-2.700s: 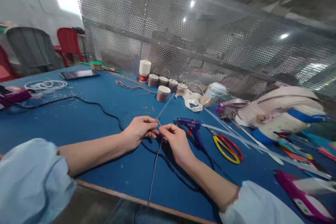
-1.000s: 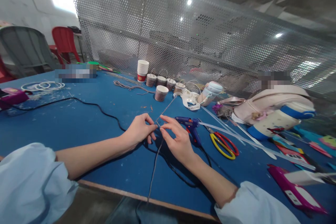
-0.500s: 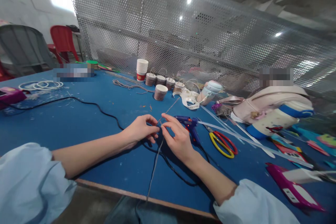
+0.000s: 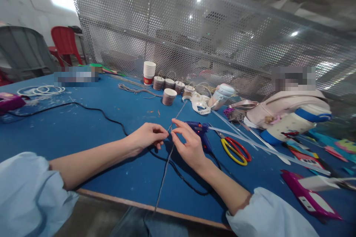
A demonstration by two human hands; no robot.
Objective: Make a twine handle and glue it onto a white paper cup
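Observation:
A thin grey cord (image 4: pixel 164 174) runs from the table's front edge up between my hands and on toward the cups. My left hand (image 4: pixel 147 136) pinches it between thumb and fingertips. Close by on the other side, my right hand (image 4: pixel 189 145) also has its fingertips closed on the cord; the exact grip is too small to make out. A blue glue gun (image 4: pixel 202 129) lies just beyond my right hand, with a long clear glue stick (image 4: pixel 250 142) in its back end. Scissors (image 4: pixel 235 152) with red and yellow handles rest to the right of it.
Wrapped cups (image 4: pixel 169 97) and a stack of paper cups (image 4: pixel 149 72) stand at the back. A black cable (image 4: pixel 96 109) crosses the blue table. A white mask (image 4: pixel 200 103), bottles (image 4: pixel 221 96), a bag (image 4: pixel 283 103) and a magenta power strip (image 4: pixel 311 196) occupy the right side.
My left hand's fingers have drawn closer together into a tighter pinch on the cord. My right hand stays nearly in place, and the view has shifted slightly.

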